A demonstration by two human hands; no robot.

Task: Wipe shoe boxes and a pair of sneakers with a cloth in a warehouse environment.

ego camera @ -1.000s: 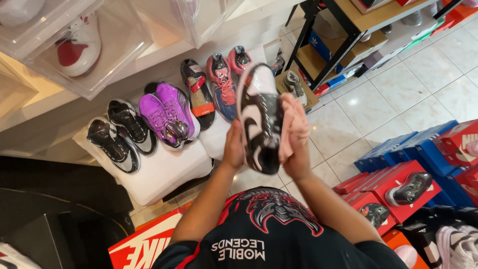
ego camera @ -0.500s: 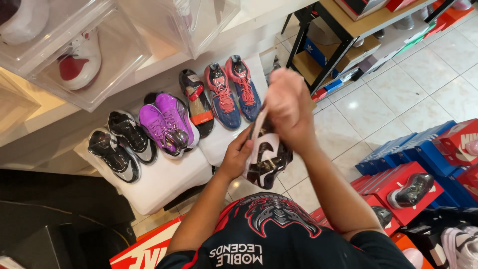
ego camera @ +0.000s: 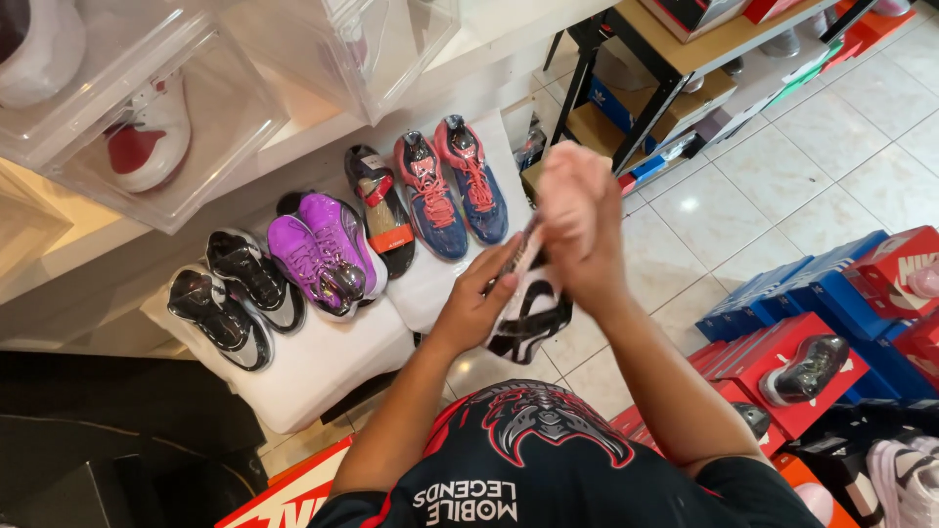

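L hand (ego camera: pixel 479 308) grips black-white shoe (ego camera: pixel 528 313) from below, just right of the white bench (ego camera: pixel 323 367) w/ shoes; R hand (ego camera: pixel 577 230) clamps pink cloth (ego camera: pixel 567 176) on it. Hold shoe steady, wipe firmly.

Centre: left hand (ego camera: pixel 479 308) and right hand (ego camera: pixel 577 230) close together on the black-and-white shoe (ego camera: pixel 528 313); no gap to pass between them.
9 to 11 o'clock: white bench (ego camera: pixel 323 367) crowded by a row of shoes: black pair (ego camera: pixel 235 298), purple pair (ego camera: pixel 323 249), dark shoe with orange (ego camera: pixel 381 210), blue-and-red pair (ego camera: pixel 450 186). Shoes sit touching or just beside each other.
11 to 12 o'clock, above: clear display boxes (ego camera: pixel 147 127) overhang the bench; reach from above blocked.
1 o'clock: black-framed shelf rack (ego camera: pixel 626 108), legs on the floor.
2 to 3 o'clock: bare tiled floor (ego camera: pixel 763 205), widest open passage.
3 to 5 o'clock: stacked blue and red shoeboxes (ego camera: pixel 802 342), loose shoes on top.
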